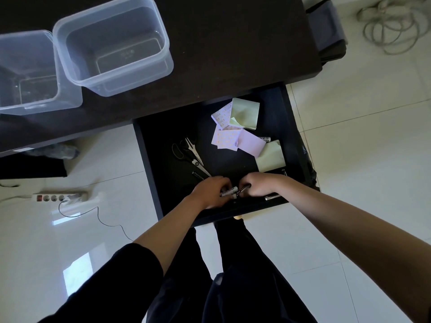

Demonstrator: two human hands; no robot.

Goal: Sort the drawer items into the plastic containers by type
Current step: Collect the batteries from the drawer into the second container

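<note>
Both hands meet at the front edge of the open dark drawer (149,159): the left hand (211,193) has its fingers closed around a black-and-white marker (229,191), the right hand (258,184) curls on a small dark item I cannot identify. Two clear plastic containers (112,43) stand at the dark worktop (233,43)'s left edge, well apart from the hands; black-handled scissors (192,152) and pastel sticky notes (238,129) fill the drawer's back

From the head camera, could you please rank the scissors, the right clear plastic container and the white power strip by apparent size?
1. Right clear plastic container, largest, though it sits nearest the camera.
2. White power strip and black-handled scissors look similar in length; unranked.
</note>
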